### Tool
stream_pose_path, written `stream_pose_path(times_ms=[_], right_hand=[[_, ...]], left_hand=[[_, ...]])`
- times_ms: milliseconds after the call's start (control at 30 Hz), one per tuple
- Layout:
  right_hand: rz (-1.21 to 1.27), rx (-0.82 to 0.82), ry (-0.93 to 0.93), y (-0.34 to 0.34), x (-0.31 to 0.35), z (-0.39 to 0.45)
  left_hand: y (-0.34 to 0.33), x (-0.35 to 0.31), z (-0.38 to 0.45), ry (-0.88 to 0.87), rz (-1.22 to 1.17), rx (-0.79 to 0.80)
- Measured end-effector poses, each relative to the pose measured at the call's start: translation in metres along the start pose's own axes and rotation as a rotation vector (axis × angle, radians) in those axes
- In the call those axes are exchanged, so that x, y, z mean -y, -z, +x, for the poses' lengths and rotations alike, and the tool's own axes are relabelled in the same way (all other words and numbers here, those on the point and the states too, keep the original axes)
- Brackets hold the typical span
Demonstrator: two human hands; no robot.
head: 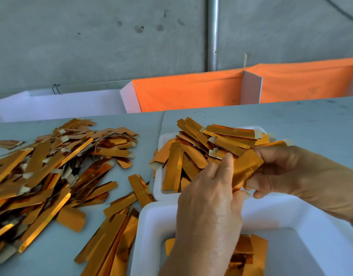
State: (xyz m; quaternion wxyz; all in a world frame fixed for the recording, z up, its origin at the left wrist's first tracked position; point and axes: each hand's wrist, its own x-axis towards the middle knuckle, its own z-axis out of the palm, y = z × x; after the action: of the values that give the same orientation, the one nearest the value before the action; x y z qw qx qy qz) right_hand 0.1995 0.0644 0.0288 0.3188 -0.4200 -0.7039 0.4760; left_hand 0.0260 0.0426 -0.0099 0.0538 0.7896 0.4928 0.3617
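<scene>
Closest to me, at six o'clock, a white foam tray (151, 226) has a few gold pieces in its bottom. Above it the left hand (207, 200) and right hand (287, 172) meet on one folded gold foil piece (246, 168): the left fingers (228, 162) pinch its nine o'clock edge, nearly closed, and the right fingers (259, 188) curl snugly round its three o'clock end. Beyond, at twelve o'clock, a second tray (157, 188) is heaped with gold strips, a loose pile (52, 166) sprawls over the counter (291, 124) at nine o'clock, and orange cloth (191, 90) hangs behind.
</scene>
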Motion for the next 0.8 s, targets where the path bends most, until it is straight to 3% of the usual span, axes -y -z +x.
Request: stream_pose_path(times_ms=[300,500,667,800], right_hand=[[0.100,-0.064,0.055,0.000,-0.003,0.002],[0.177,-0.125,0.002,0.006,-0.008,0.001],[0.216,-0.122,0.001,0.011,-0.009,0.000],[0.250,-0.109,-0.003,0.013,-0.009,-0.001]], left_hand=[[0.002,-0.002,0.002,-0.014,-0.041,0.002],[0.002,-0.002,-0.001,-0.050,0.115,-0.016],[0.001,-0.001,0.000,-0.011,0.009,0.077],[0.002,-0.001,0.001,0.000,-0.078,0.037]])
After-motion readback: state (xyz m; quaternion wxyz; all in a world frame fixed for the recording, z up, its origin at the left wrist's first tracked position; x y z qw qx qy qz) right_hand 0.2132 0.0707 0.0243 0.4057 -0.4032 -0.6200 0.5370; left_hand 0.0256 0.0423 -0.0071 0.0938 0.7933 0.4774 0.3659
